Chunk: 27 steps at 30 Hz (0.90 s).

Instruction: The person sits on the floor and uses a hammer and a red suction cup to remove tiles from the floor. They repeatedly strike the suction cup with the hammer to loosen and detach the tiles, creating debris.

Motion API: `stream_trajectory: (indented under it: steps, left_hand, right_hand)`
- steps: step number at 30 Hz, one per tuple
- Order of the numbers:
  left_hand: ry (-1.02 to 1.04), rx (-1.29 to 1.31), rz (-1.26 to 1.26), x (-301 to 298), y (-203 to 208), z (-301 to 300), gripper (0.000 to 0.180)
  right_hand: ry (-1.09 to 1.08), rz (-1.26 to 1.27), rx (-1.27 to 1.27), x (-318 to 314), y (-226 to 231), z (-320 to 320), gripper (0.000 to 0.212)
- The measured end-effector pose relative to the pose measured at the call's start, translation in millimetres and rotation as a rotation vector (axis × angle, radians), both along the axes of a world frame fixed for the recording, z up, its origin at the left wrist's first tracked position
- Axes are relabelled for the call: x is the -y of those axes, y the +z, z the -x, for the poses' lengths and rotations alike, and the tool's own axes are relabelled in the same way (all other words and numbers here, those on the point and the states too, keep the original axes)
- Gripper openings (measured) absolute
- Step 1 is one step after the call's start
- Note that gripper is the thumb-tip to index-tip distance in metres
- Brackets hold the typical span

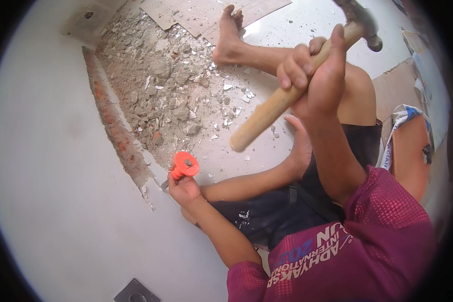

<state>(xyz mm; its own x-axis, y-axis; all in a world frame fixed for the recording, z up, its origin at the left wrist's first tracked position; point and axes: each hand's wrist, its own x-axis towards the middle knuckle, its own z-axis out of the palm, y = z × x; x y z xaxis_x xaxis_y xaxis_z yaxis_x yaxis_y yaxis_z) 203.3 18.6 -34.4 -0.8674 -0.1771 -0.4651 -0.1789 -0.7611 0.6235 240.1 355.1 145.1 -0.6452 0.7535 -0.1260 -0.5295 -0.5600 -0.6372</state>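
Note:
My right hand (323,83) is raised and wrapped round the wooden handle of a hammer (264,118). The metal head is up at the top right, cut by the picture's upper edge. My left hand (185,190) grips a chisel (187,162) with an orange hand guard, its struck end pointing up toward me. A short piece of the chisel's metal blade shows beside the hand, at the lower end of a rough groove (117,126) cut into the white wall (50,141). Whether the blade touches the wall I cannot tell. Exposed brick and mortar show inside the groove.
Broken mortar and plaster rubble (161,80) is heaped along the wall's foot on the pale floor. My bare legs straddle that area. A cardboard sheet (186,15) lies beyond, a torn sack (405,116) stands at right, and a dark wall socket (136,292) sits at the bottom.

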Motion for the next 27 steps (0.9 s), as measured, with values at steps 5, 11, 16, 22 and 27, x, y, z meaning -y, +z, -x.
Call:
stream_trajectory:
  steps: [5, 11, 16, 22, 27]
  left_hand:
    - [0.021, -0.046, -0.121, 10.2, -11.3, -1.3, 0.023]
    - [-0.058, -0.103, -0.075, 15.1, -17.0, -9.6, 0.019]
    - [-0.007, -0.08, -0.068, 6.3, -24.9, -3.7, 0.018]
    - [0.024, -0.063, -0.04, 13.1, -15.5, -3.1, 0.02]
    - [0.021, -0.033, -0.104, 1.5, -11.9, 9.5, 0.022]
  right_hand:
    - [0.274, -0.123, 0.16, 35.5, -32.7, -21.1, 0.055]
    - [0.223, -0.264, 0.048, -1.8, -20.1, -17.6, 0.055]
    - [0.123, -0.438, 0.014, -32.9, -5.1, -25.2, 0.052]
    - [-0.067, -0.124, 0.025, -14.6, -4.6, -13.5, 0.055]
    - [0.564, -0.126, 0.406, 140.3, -121.0, -49.2, 0.047]
